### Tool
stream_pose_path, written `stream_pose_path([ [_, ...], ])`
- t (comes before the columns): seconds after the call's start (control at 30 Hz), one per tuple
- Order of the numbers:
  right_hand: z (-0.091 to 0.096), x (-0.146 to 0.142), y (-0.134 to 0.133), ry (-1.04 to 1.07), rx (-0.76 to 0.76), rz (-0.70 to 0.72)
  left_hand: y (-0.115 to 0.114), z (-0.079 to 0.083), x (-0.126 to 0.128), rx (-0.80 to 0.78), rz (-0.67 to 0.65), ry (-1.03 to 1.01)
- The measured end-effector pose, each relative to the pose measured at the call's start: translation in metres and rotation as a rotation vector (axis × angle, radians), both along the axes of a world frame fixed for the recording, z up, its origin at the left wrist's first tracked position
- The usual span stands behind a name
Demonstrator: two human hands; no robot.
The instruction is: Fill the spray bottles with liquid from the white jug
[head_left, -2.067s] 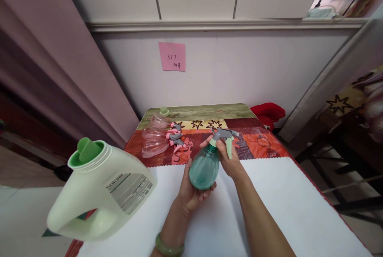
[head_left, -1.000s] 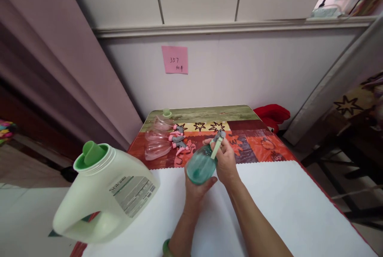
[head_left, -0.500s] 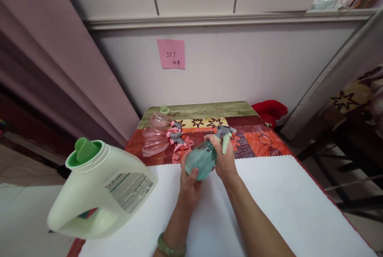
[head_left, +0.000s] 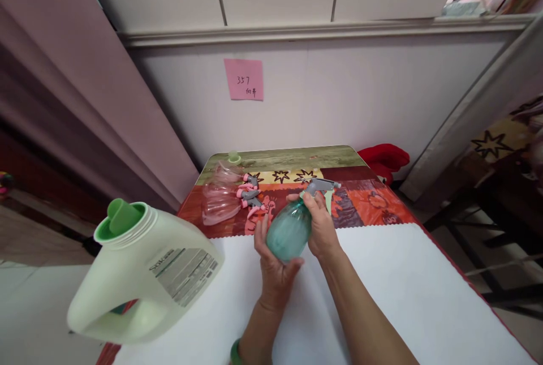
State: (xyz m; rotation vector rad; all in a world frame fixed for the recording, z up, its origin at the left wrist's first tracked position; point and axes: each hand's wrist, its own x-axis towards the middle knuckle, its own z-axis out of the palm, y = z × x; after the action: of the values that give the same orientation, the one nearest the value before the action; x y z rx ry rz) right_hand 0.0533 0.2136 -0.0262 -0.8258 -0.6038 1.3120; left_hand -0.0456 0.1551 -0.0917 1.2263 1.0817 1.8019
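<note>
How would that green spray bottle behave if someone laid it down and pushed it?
The green spray bottle would probably roll, since its body looks rounded, though the protruding sprayer head could catch and stop it. It may feel light, as its see-through walls look like thin plastic.

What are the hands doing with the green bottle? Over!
Left fingers cupping green bottle near its base. Right fingers at its neck. Jug off left, not in the way.

- The teal transparent plastic spray bottle (head_left: 289, 233) stands slightly more upright than 0.5 s ago.
- Its pale-green plastic trigger (head_left: 328, 201) now shows beyond the bare right hand (head_left: 321, 226), no longer across it.
- Bare left hand (head_left: 275, 266): thumb near the base, no longer across the front.
</note>
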Motion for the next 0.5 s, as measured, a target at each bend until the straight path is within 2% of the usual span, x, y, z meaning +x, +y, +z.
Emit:
stream_pose_path([
  [0.13,-0.005,0.005,0.004,-0.002,0.063,0.033,-0.003,0.006,0.000,-0.293,-0.225,-0.362],
  [0.2,-0.007,0.007,0.005,0.009,0.085,0.048,-0.002,0.010,-0.003,-0.388,-0.318,-0.479],
  [0.33,-0.010,0.007,0.006,0.135,0.099,0.068,0.002,0.011,-0.008,-0.401,-0.383,-0.575],
  [0.5,-0.015,0.005,0.006,0.239,0.052,0.110,0.004,0.009,-0.006,-0.373,-0.440,-0.487],
])
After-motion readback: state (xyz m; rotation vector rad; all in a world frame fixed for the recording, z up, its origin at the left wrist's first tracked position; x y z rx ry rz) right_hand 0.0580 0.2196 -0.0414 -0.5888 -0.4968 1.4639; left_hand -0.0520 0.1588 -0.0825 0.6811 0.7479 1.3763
